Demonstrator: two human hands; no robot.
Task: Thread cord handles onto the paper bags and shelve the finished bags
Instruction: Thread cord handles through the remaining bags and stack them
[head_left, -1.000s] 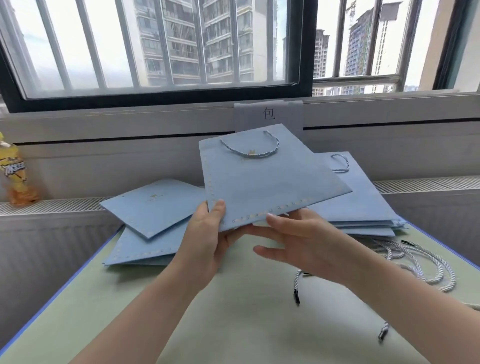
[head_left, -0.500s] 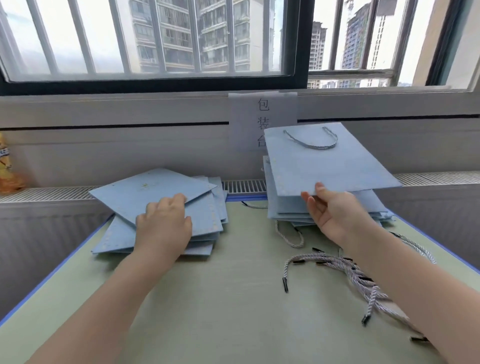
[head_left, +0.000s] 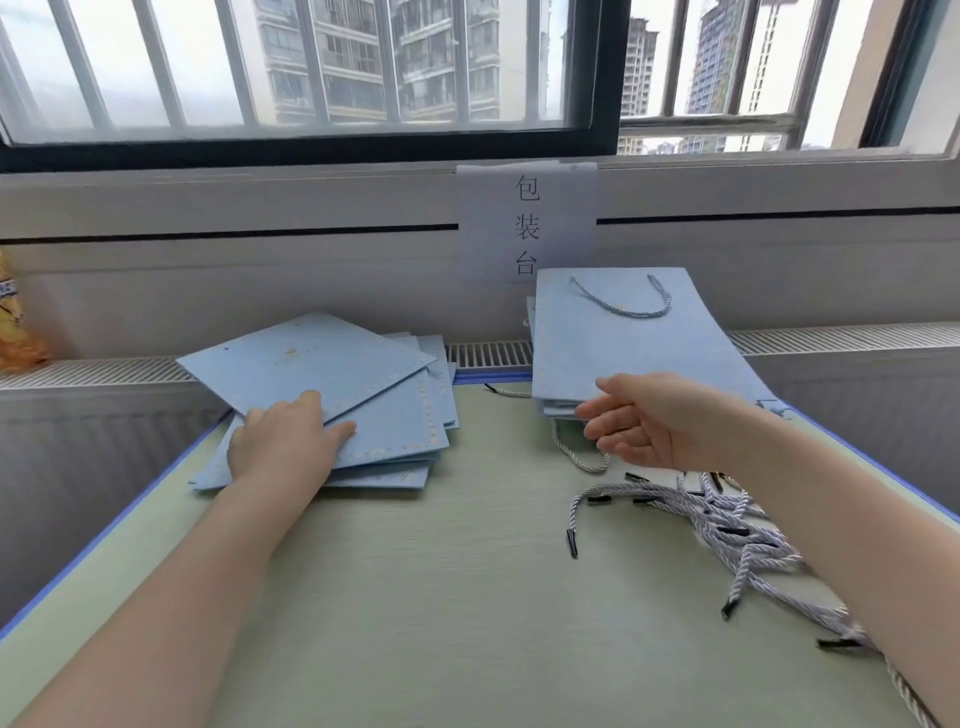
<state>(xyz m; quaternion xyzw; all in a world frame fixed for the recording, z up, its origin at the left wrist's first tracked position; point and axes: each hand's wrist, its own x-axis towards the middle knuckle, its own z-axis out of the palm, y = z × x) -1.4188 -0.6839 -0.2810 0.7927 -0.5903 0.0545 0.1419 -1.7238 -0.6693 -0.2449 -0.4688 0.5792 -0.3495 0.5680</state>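
Note:
Two stacks of flat light-blue paper bags lie at the far side of the table. On the left stack, the top handleless bag (head_left: 311, 364) lies askew, and my left hand (head_left: 283, 441) rests on its near corner, thumb at the edge. The right stack is topped by a finished bag (head_left: 623, 353) with a twisted cord handle (head_left: 621, 301). My right hand (head_left: 644, 423) hovers open just in front of that stack, fingers relaxed, holding nothing. A tangle of loose grey-white cords (head_left: 727, 525) with black tips lies under my right forearm.
The pale green table (head_left: 441, 597) has a blue edge. A radiator grille (head_left: 488, 354) and sill run behind it, with a paper sign (head_left: 527, 223) on the wall. A yellow packet (head_left: 15, 322) stands at far left. Barred windows above.
My right hand has laid the finished bag on the right stack and let go, drawing back slightly. My left hand has stayed on the left stack, settling on the top bag.

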